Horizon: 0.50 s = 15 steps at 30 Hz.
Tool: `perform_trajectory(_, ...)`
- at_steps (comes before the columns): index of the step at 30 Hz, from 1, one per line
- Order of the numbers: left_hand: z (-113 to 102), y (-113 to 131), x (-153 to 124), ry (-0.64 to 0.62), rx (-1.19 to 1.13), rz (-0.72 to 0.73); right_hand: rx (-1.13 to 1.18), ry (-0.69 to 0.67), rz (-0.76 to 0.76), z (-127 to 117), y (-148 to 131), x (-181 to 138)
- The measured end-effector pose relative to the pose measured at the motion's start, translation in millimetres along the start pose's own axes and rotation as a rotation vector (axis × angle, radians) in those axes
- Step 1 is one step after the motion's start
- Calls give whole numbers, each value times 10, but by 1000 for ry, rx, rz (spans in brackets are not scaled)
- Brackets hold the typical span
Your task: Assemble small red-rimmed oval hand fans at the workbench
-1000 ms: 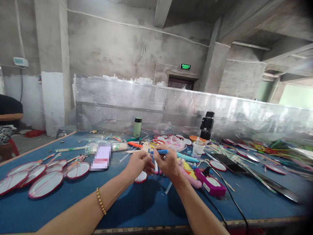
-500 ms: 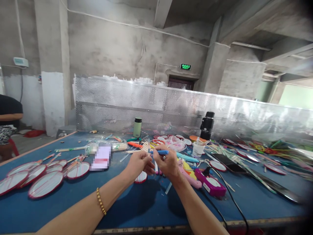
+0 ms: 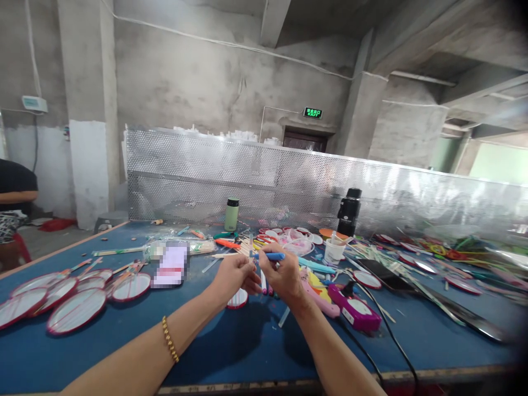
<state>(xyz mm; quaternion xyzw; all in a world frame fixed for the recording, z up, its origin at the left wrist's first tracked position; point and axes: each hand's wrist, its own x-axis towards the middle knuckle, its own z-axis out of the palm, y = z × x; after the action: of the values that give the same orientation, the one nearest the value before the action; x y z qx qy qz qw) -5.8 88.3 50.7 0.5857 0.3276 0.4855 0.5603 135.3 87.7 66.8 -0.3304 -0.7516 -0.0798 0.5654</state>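
Observation:
My left hand (image 3: 239, 275) is closed in a pinch on a narrow pale strip (image 3: 251, 242) that stands up from the fingertips. Wrapped in my right hand (image 3: 282, 272) is a blue marker pen (image 3: 272, 256), its tip end pointing left at the strip. The two hands nearly touch over the table. Just below the left hand shows a small red-rimmed white disc (image 3: 237, 298), partly covered by it; whether disc and strip join is hidden. Several more pens (image 3: 266, 286) lie behind and under the right hand.
Several red-rimmed discs with handles (image 3: 78, 311) lie at left beside a phone (image 3: 170, 265). A pink glue gun (image 3: 317, 297), a purple box (image 3: 357, 312) and black cables (image 3: 388, 335) lie at right. Behind stand a white cup (image 3: 334, 252), a green bottle (image 3: 231, 214) and a black flask (image 3: 350, 212).

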Motion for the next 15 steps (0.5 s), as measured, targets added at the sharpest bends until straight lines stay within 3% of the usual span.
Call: perform_trajectory(15, 8, 10, -2, 5, -7, -3, -11, 15, -12, 6, 16, 12)
